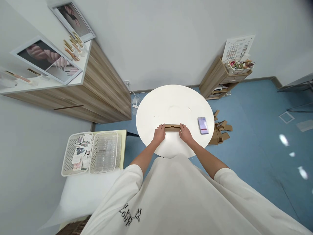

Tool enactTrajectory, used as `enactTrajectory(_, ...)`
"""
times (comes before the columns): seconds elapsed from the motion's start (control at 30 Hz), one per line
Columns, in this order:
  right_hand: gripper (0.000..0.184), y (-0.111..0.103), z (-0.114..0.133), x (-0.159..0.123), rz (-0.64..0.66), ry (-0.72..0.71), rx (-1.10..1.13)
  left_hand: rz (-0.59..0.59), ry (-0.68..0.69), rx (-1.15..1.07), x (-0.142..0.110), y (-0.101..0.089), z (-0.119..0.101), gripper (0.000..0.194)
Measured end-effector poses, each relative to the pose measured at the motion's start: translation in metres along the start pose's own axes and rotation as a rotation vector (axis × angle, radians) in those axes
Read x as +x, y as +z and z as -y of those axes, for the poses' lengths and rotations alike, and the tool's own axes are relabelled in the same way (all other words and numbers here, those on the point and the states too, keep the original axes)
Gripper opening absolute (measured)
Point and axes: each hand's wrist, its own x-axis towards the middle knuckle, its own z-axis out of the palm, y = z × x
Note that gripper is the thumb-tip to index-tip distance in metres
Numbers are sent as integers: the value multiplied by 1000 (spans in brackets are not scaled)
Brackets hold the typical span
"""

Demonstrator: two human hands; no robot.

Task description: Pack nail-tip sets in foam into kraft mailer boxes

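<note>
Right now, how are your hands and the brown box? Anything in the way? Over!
Left hand and right hand gripping cardboard box, one per end. Box over white table. Purple item off to the right, clear of both hands.

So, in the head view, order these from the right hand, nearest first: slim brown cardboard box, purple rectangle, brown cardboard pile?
1. Cardboard box, touching the right hand.
2. Purple rectangle, rightward on the round white table.
3. Cardboard pile, farther right on the blue floor.

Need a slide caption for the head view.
Left hand and right hand hold a brown cardboard box by its ends at a white table.
</note>
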Motion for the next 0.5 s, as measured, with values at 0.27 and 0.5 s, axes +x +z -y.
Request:
enactTrajectory(0.27,91,18,-6,-20,143,12,-85,152,-47,47,-14,20,13,92)
enactTrajectory(0.5,99,23,-11,-18,179,71,70,186,-93,-69,-9,19,12,95)
